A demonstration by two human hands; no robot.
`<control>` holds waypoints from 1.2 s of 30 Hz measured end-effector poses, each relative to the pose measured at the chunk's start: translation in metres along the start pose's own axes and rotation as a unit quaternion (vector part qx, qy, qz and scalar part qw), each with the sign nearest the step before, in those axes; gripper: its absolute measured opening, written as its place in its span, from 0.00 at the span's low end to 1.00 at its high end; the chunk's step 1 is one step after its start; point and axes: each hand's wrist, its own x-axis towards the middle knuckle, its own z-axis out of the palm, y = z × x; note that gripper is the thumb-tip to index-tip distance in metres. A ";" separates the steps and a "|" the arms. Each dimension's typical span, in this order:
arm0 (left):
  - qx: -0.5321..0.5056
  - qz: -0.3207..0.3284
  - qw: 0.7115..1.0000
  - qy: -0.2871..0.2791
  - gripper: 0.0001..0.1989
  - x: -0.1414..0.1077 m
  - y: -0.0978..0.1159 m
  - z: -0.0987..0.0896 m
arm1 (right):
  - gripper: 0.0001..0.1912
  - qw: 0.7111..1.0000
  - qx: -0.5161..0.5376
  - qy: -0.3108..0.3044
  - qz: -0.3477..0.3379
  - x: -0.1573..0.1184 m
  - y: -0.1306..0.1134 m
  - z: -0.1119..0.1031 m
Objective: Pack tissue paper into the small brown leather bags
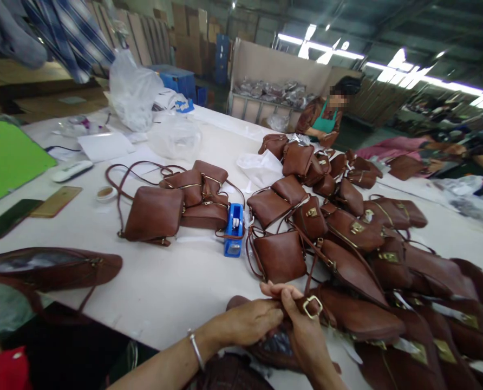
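My left hand (pixel 252 320), with a silver bangle on the wrist, is closed over a brown leather bag (pixel 276 346) at the bottom centre; what its fingers pinch is too small to make out. Touching it from the right, my right hand (pixel 302 319) has its thumb pressed against a brown strap with a gold square buckle (pixel 312 307). The bag beneath both hands lies open, and dark lining shows between them. Just beyond the hands rests a small square brown bag (pixel 280 256).
Many brown bags (pixel 353 265) crowd the right side. A blue tape dispenser (pixel 234 230) stands mid-table beside another bag group (pixel 154 214). Left are two phones (pixel 57 201), a long bag (pixel 63 268) and a green board (pixel 12 160). A person in a green apron (pixel 328 119) sits beyond.
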 end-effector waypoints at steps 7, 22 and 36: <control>-0.177 0.039 0.982 -0.058 0.36 0.006 -0.017 -0.006 | 0.22 0.998 -0.057 -0.034 0.023 0.001 -0.011 0.005; -0.343 -0.016 0.939 0.036 0.23 -0.026 -0.032 -0.010 | 0.24 0.986 -0.051 -0.159 -0.019 0.119 -0.048 0.016; -0.508 0.062 0.851 0.118 0.27 -0.025 -0.058 -0.016 | 0.20 0.526 -0.726 -0.356 -0.263 0.203 0.071 0.216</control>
